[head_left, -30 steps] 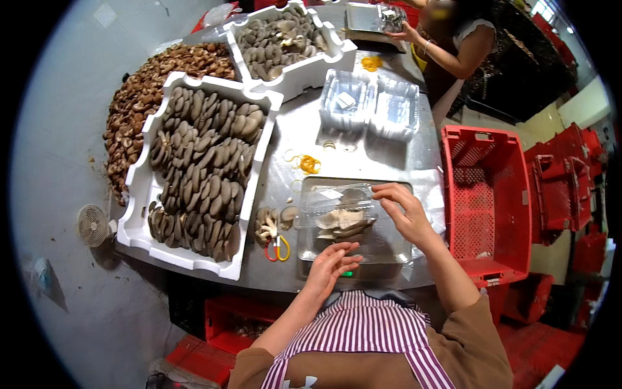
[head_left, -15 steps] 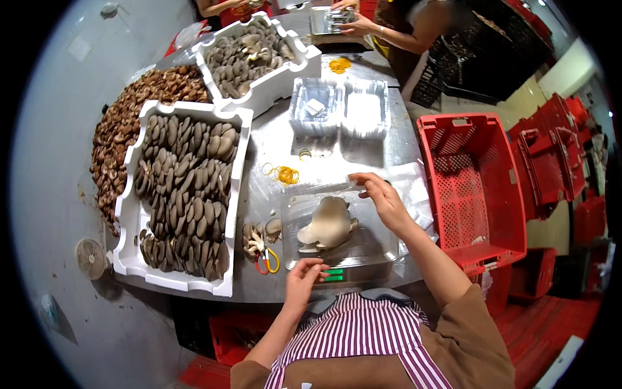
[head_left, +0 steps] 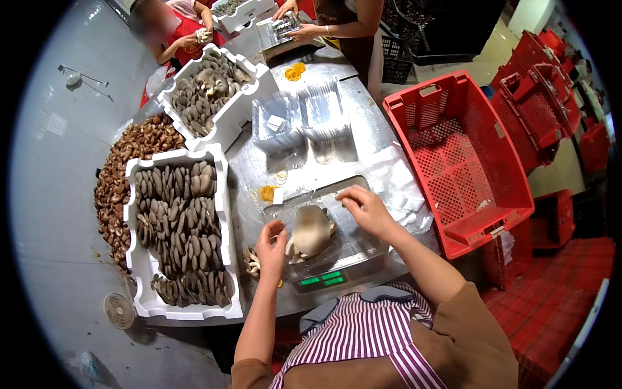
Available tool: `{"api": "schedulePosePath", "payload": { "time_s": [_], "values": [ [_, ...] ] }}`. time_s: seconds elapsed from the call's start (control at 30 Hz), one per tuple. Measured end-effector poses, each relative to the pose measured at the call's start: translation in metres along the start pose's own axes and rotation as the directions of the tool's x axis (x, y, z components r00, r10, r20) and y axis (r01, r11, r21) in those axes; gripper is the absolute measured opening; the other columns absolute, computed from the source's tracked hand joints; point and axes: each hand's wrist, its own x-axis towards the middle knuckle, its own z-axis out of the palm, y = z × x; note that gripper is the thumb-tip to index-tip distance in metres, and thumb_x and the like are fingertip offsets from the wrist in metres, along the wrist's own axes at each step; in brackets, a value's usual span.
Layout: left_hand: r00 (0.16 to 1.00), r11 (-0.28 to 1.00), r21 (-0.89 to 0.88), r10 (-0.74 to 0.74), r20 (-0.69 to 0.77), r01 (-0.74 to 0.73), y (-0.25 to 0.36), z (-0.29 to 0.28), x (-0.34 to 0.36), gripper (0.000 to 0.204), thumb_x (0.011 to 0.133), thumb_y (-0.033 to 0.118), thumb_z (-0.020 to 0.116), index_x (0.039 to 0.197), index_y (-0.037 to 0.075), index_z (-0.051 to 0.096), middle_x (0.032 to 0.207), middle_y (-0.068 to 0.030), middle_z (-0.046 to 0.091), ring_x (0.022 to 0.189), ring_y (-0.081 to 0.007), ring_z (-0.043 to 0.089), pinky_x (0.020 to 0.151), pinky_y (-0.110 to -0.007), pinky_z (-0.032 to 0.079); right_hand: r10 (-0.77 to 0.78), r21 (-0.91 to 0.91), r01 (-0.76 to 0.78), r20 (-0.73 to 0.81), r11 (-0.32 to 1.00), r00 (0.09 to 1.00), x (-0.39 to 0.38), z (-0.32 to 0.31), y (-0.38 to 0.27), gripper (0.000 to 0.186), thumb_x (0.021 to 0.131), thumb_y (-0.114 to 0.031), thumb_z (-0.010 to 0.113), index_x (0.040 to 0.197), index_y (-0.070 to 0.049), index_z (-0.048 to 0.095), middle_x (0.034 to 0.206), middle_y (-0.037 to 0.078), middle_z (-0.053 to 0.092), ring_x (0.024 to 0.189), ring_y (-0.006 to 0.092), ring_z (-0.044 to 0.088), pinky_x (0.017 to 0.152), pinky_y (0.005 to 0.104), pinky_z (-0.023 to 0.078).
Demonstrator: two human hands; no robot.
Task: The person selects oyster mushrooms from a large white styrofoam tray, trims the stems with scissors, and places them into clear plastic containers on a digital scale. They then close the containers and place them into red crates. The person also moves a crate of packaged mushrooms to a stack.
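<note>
A cluster of pale grey oyster mushrooms (head_left: 312, 233) lies on the metal pan of a scale (head_left: 363, 249) with a green display, in front of me. My left hand (head_left: 272, 245) is just left of the cluster, its fingers bent and thumb apart, with nothing visible in it. Over the pan's right side, my right hand (head_left: 364, 209) points leftward, fingers loosely bent and no object visible between them. Partly behind my left wrist, a few loose mushrooms (head_left: 251, 261) rest on the table.
White foam boxes (head_left: 222, 227) of oyster mushrooms and a heap of brown mushrooms (head_left: 110, 194) stand left. Beyond the scale are clear plastic trays (head_left: 277, 123) and yellow rubber bands (head_left: 267, 193). A red crate (head_left: 453, 236) stands right. Two people work across the table.
My left hand has risen from the scale's front edge to beside the mushrooms, and its fingers have spread. My right hand's fingers are more bent. The view has turned, bringing another person into sight.
</note>
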Motion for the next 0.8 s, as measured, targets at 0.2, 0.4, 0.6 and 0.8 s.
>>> {"api": "schedulePosePath", "payload": {
  "time_s": [0.2, 0.4, 0.6, 0.8],
  "values": [
    [0.997, 0.999, 0.03, -0.042, 0.058, 0.04, 0.003, 0.025, 0.029, 0.04, 0.086, 0.013, 0.071, 0.123, 0.003, 0.059, 0.105, -0.0087, 0.069, 0.093, -0.0162, 0.065, 0.08, -0.032, 0.052, 0.244, -0.074, -0.236, 0.118, 0.969, 0.963, 0.078, 0.032, 0.024, 0.035, 0.09, -0.03, 0.06, 0.108, 0.0, 0.066, 0.104, 0.019, 0.068, 0.096, 0.0315, 0.065, 0.085, 0.0401, 0.05],
    [0.998, 0.993, 0.114, -0.028, 0.055, 0.022, 0.011, 0.047, 0.031, 0.036, 0.08, 0.019, 0.072, 0.112, 0.005, 0.066, 0.089, -0.0084, 0.068, 0.082, -0.0182, 0.063, 0.078, -0.034, 0.051, 0.453, -0.083, -0.446, 0.193, 0.891, 0.87, 0.121, 0.064, 0.05, 0.052, 0.082, -0.04, 0.07, 0.104, 0.006, 0.065, 0.087, 0.018, 0.069, 0.073, 0.027, 0.067, 0.07, 0.0385, 0.055],
    [0.991, 0.98, 0.191, 0.035, 0.126, -0.059, 0.001, 0.042, 0.03, 0.019, 0.08, 0.016, 0.072, 0.092, 0.002, 0.066, 0.083, -0.0043, 0.065, 0.078, -0.0113, 0.059, 0.071, -0.029, 0.049, 0.413, -0.086, -0.404, 0.217, 0.911, 0.885, 0.133, 0.082, 0.061, 0.04, 0.072, -0.033, 0.076, 0.092, 0.001, 0.068, 0.082, 0.015, 0.068, 0.072, 0.0244, 0.066, 0.066, 0.037, 0.054],
    [0.988, 0.991, -0.098, -0.075, 0.135, 0.089, -0.018, 0.029, 0.032, 0.017, 0.083, -0.001, 0.069, 0.095, 0.006, 0.059, 0.082, 0.0004, 0.061, 0.076, -0.0065, 0.057, 0.07, -0.024, 0.048, 0.377, -0.116, -0.364, 0.122, 0.924, 0.918, 0.143, 0.097, 0.069, 0.036, 0.07, -0.02, 0.066, 0.102, -0.002, 0.066, 0.091, 0.016, 0.068, 0.087, 0.0311, 0.065, 0.078, 0.0365, 0.051]
  ]
}}
